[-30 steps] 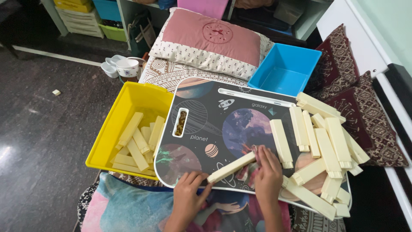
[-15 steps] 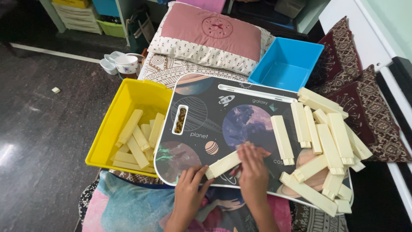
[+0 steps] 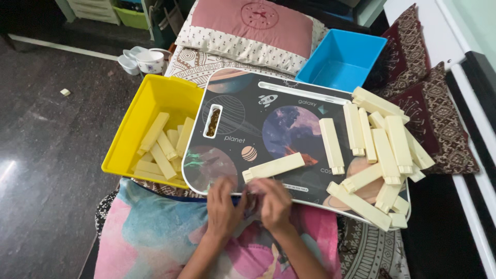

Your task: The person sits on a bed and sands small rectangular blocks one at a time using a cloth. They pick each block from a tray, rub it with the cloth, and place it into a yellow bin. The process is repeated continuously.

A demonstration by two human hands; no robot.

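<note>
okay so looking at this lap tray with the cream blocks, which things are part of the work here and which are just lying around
In use:
left hand and right hand, together at the tray's near edge
cream block just beyond them
lap tray
pile of blocks
yellow bin holding blocks

Lying about:
blue bin
pink pillow
white cups

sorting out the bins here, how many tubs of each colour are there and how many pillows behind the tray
yellow tub: 1
blue tub: 1
pink pillow: 1
total: 3
The cream blocks pile up too much to count; the left hand and right hand sit at the lap tray near edge.
</note>
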